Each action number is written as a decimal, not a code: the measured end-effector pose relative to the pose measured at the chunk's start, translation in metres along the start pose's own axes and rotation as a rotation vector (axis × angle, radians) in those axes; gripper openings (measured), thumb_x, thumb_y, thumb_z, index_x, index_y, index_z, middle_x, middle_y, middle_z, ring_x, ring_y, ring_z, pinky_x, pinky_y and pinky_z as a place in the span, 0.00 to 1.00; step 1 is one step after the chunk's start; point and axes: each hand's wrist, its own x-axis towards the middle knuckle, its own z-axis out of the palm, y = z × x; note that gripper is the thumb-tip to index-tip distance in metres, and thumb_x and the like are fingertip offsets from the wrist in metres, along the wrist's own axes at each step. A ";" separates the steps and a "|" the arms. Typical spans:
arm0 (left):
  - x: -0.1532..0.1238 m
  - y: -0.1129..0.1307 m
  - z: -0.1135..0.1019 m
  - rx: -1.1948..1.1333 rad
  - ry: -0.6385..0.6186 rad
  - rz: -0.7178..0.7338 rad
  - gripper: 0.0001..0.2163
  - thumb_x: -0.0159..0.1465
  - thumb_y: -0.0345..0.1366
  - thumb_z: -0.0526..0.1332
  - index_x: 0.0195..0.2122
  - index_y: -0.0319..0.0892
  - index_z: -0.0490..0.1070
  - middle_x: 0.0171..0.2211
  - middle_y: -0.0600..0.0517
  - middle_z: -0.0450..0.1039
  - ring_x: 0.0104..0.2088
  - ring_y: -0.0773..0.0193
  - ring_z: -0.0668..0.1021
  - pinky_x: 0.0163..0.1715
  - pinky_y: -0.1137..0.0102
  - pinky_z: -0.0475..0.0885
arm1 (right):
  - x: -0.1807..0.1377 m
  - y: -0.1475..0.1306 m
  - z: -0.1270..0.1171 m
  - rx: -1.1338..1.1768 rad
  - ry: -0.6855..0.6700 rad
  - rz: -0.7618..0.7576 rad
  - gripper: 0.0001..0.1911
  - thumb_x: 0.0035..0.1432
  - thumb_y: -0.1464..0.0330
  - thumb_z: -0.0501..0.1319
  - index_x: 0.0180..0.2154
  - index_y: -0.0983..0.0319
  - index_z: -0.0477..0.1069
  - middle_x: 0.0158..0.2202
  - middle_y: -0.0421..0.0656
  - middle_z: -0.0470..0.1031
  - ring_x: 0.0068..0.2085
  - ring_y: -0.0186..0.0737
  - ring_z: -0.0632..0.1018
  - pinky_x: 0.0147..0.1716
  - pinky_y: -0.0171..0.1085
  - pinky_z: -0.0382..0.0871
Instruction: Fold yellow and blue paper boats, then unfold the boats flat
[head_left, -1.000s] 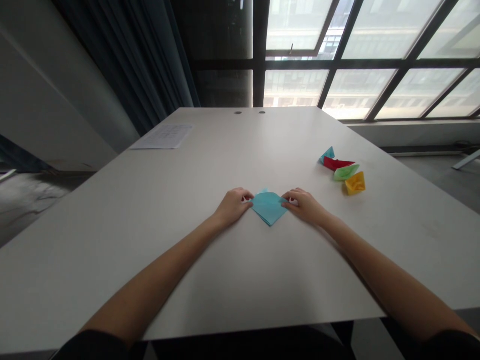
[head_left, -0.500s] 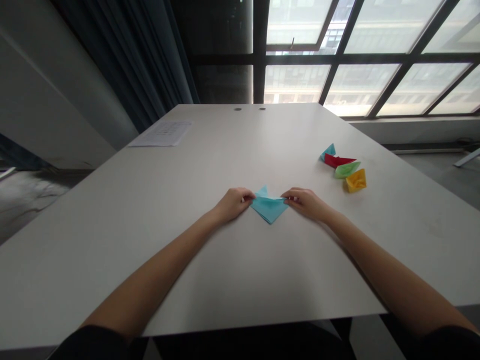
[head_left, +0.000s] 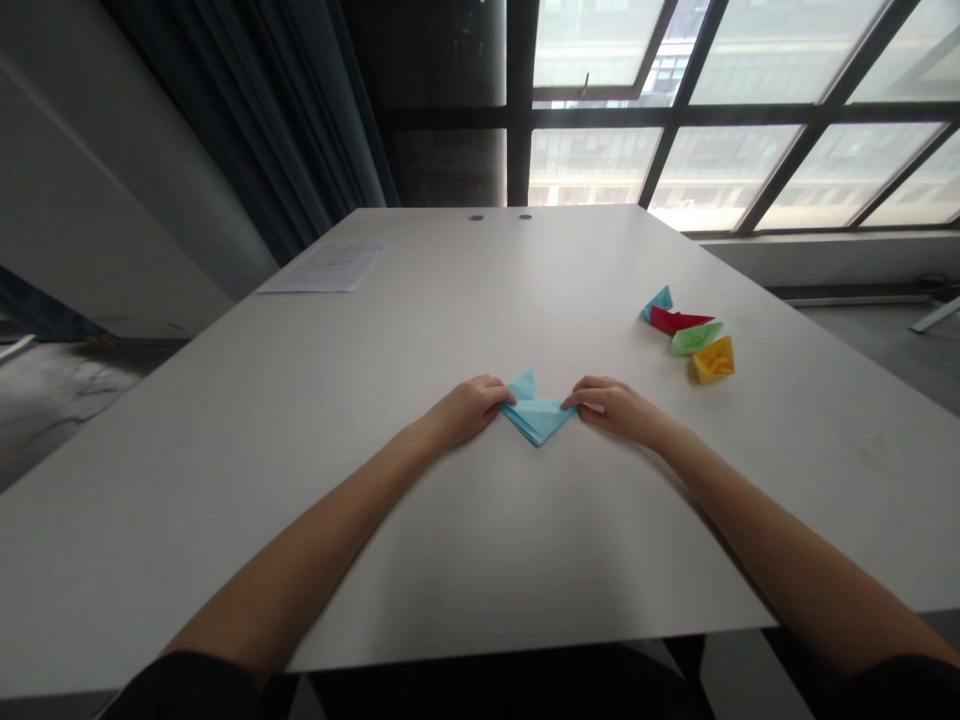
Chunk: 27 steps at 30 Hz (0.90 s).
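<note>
Your left hand [head_left: 480, 405] holds the blue paper [head_left: 537, 422] at its left corner, your right hand [head_left: 604, 406] at its right. It lies folded on the counter [head_left: 450, 550] between them, one point toward you, yellow paper [head_left: 714, 360] off to the right.

Left side's kinda dimly lit tbh, with a dark blue curtain [head_left: 289, 110] hung by a grey wall [head_left: 112, 170]. The white desk [head_left: 450, 310] is lit through big dark-framed windows [head_left: 727, 170].
</note>
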 end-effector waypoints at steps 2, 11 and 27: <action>-0.001 0.001 -0.002 0.049 -0.024 0.044 0.12 0.59 0.23 0.50 0.38 0.40 0.70 0.37 0.49 0.72 0.39 0.65 0.72 0.41 0.71 0.67 | 0.000 -0.001 0.000 -0.019 -0.005 0.003 0.16 0.51 0.78 0.52 0.37 0.59 0.74 0.36 0.45 0.72 0.35 0.37 0.74 0.39 0.36 0.66; -0.004 -0.001 -0.006 0.264 -0.054 0.156 0.13 0.63 0.28 0.49 0.43 0.42 0.70 0.36 0.49 0.72 0.38 0.65 0.72 0.39 0.71 0.68 | -0.002 -0.008 0.000 -0.072 -0.028 -0.019 0.19 0.52 0.77 0.53 0.43 0.57 0.72 0.38 0.44 0.72 0.35 0.35 0.74 0.37 0.34 0.67; -0.005 0.029 -0.004 0.264 -0.084 0.247 0.10 0.63 0.36 0.50 0.40 0.40 0.68 0.41 0.46 0.71 0.43 0.63 0.73 0.44 0.68 0.68 | 0.009 -0.032 0.009 -0.244 -0.016 -0.038 0.14 0.60 0.64 0.51 0.42 0.61 0.71 0.41 0.46 0.73 0.42 0.42 0.71 0.44 0.43 0.64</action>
